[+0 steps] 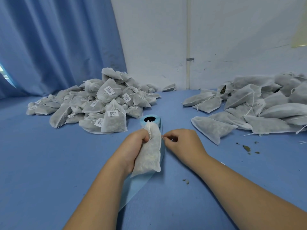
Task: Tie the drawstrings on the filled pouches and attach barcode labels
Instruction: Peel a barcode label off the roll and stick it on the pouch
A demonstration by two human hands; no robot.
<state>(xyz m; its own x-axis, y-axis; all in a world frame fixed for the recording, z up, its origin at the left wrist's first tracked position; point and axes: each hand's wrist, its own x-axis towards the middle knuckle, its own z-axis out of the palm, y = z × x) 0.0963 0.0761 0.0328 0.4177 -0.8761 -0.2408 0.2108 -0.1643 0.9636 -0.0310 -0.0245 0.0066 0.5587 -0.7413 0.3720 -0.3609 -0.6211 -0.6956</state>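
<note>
My left hand (132, 146) grips a filled white mesh pouch (149, 153) upright, with its gathered neck and drawstring at the top. My right hand (181, 143) is just to the pouch's right, its thumb and fingers pinched together on something small and pale at the edge of the backing strip; I cannot tell what it is. Behind the pouch stands a blue label roll (150, 121), and its pale blue backing strip (132, 188) trails toward me under the pouch.
A heap of tied pouches with barcode labels (99, 103) lies at the back left. A heap of unlabelled pouches (249, 107) fills the right. Dried leaf bits (247, 148) dot the blue tabletop (41, 163). A blue curtain (58, 44) and a white wall stand behind.
</note>
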